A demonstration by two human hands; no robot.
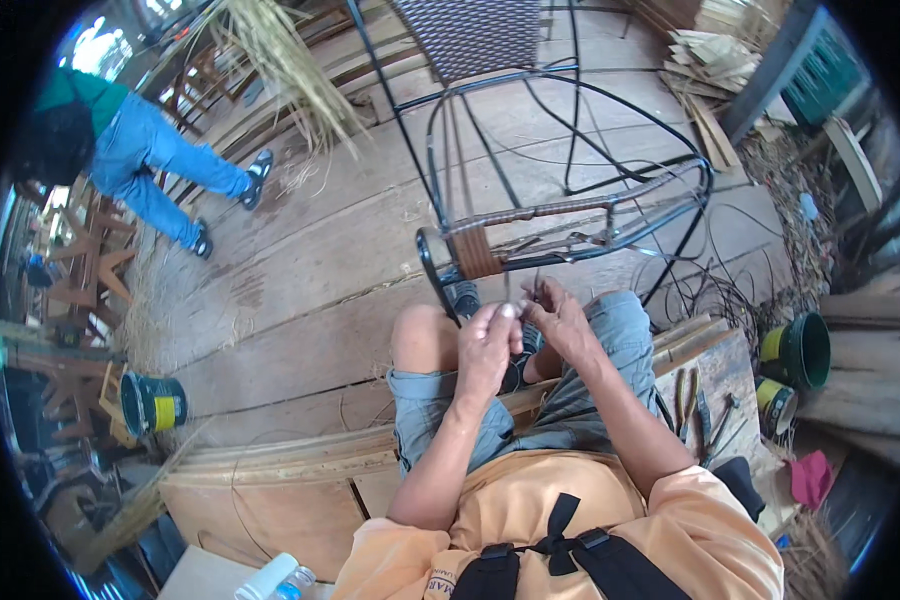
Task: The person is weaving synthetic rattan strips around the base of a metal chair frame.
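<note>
Meeting between the knees (425, 332), left hand (489, 346) and right hand (562, 325) close in tight pinches, fingertips together; what's between them, I can't tell! Just beyond stands the chair frame (530, 212), brown binding (475, 250) around its rail.

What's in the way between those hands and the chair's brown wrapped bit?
Nothing visible blocks the left hand or right hand from the brown wrapping; only a thin, blurred strand shows in the gap between.
</note>
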